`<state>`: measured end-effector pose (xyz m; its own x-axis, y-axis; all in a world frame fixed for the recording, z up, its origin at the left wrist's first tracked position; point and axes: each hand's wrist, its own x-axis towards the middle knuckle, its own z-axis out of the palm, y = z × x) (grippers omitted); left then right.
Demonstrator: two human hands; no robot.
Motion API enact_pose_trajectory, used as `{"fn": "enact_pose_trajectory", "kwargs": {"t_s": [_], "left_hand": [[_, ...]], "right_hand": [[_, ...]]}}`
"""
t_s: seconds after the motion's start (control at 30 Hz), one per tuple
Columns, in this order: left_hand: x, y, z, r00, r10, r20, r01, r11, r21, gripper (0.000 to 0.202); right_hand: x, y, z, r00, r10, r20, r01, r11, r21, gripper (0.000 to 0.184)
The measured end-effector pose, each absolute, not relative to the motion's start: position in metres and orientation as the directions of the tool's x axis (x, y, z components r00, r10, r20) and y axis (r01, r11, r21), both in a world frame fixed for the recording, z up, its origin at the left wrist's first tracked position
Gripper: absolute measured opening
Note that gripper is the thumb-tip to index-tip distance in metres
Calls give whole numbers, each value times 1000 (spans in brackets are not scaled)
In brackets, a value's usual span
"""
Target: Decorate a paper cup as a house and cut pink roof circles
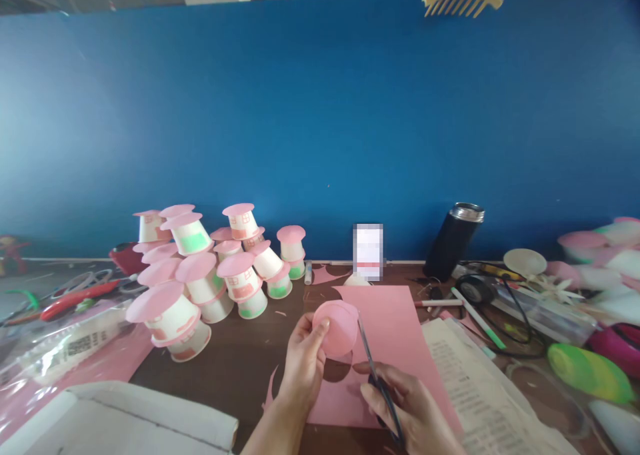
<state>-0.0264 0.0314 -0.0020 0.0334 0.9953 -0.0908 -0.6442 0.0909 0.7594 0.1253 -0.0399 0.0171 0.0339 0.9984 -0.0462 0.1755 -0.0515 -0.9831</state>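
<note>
In front of me my left hand (pixel 307 355) pinches a round pink paper disc (pixel 340 332) by its left edge, thumb on top. My right hand (pixel 400 402) grips dark-handled scissors (pixel 369 348), whose blades point up along the disc's right edge. Under both hands lies a pink paper sheet (pixel 390 315) with rounded cutouts on its left side. A thin curved pink paper scrap (pixel 271 388) rests near my left wrist.
Stacked paper cups with pink disc tops (pixel 195 268) stand on the left. A black bottle (pixel 453 242) leans at the back right. Printed paper (pixel 450 362), a green marker (pixel 477 318) and a cable lie right. A white box (pixel 120 415) is front left.
</note>
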Motion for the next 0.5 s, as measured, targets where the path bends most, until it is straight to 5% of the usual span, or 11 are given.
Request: {"fn": "enact_pose_trajectory", "kwargs": {"t_s": [0.5], "left_hand": [[-24,32,-5,42,993,-111,-637,112,762,29]], "right_hand": [[127,-39,16,41,998,-47,195,-54,-979,52]]}}
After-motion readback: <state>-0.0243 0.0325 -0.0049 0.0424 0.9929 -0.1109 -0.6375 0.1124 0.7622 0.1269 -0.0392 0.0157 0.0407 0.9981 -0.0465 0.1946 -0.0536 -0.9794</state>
